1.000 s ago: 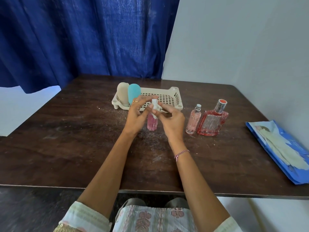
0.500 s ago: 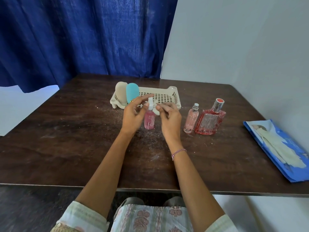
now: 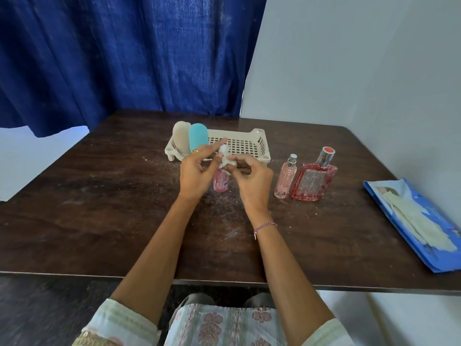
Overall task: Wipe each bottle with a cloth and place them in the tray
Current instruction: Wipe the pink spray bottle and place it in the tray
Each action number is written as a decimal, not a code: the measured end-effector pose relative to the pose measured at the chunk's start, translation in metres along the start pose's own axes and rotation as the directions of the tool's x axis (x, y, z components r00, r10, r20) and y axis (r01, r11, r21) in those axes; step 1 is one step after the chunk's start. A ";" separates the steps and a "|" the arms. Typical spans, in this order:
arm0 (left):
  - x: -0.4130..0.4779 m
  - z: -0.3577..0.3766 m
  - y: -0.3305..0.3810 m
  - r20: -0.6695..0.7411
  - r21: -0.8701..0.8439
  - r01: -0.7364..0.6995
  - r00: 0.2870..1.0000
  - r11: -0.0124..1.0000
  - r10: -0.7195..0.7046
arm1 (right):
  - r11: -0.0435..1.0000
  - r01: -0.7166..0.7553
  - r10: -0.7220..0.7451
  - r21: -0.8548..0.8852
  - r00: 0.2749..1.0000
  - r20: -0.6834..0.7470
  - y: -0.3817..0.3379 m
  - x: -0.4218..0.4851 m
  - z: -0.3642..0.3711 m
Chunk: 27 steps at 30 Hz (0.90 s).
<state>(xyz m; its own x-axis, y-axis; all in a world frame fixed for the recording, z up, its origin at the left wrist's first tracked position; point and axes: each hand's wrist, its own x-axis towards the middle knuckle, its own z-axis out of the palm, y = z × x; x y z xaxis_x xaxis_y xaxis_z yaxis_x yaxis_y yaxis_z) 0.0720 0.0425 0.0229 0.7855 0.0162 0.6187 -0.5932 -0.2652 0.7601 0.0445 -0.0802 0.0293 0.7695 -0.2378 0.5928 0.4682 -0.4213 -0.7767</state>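
In the head view, the small pink bottle (image 3: 220, 183) was half hidden between the hands. Its white top was pinched by the left hand (image 3: 197, 171) at 9 o'clock. A crumpled cloth (image 3: 226, 163), hard to make out, was pinched against it by the right hand (image 3: 252, 182) at 3 o'clock. The tray (image 3: 249, 146) was seen at 12 o'clock.

Dark table (image 3: 99, 208): cream tray (image 3: 244, 146) at back, slim pink bottle (image 3: 285, 179) beside red bottle (image 3: 313, 181), blue packet (image 3: 414, 221), perhaps gloves, rightward.

small pink bottle (image 3: 220, 183) upright, white cloth (image 3: 226, 163) at its cap; cream tray (image 3: 249, 143) behind holds beige bottle (image 3: 180, 138), teal bottle (image 3: 198, 136); slim pink bottle (image 3: 285, 179), red bottle (image 3: 313, 181) stand right.
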 end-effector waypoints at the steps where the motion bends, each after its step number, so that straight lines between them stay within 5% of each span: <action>1: 0.000 0.000 0.002 -0.006 -0.011 -0.003 1.000 1.000 0.003 | 1.000 0.017 -0.017 0.009 1.000 0.008 0.000 -0.001 0.000; 10: 0.003 -0.001 0.003 0.029 -0.133 0.111 0.994 0.985 -0.108 | 0.989 -0.002 0.001 -0.151 1.000 -0.009 0.009 0.002 0.009; 21: 0.002 0.000 0.000 0.071 -0.131 0.086 0.995 0.988 -0.077 | 0.993 -0.102 0.104 0.060 0.994 -0.025 0.009 0.003 0.010; 27: 0.001 0.003 0.000 0.044 0.025 -0.048 0.998 0.999 0.047 | 0.992 -0.115 0.115 0.048 0.993 -0.003 0.009 0.004 0.009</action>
<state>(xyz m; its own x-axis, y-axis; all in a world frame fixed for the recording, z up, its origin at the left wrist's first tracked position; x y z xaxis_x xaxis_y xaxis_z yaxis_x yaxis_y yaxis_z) 0.0730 0.0396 0.0228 0.7637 -0.0388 0.6444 -0.6257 -0.2901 0.7241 0.0554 -0.0763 0.0227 0.8172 -0.2871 0.4997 0.3966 -0.3490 -0.8491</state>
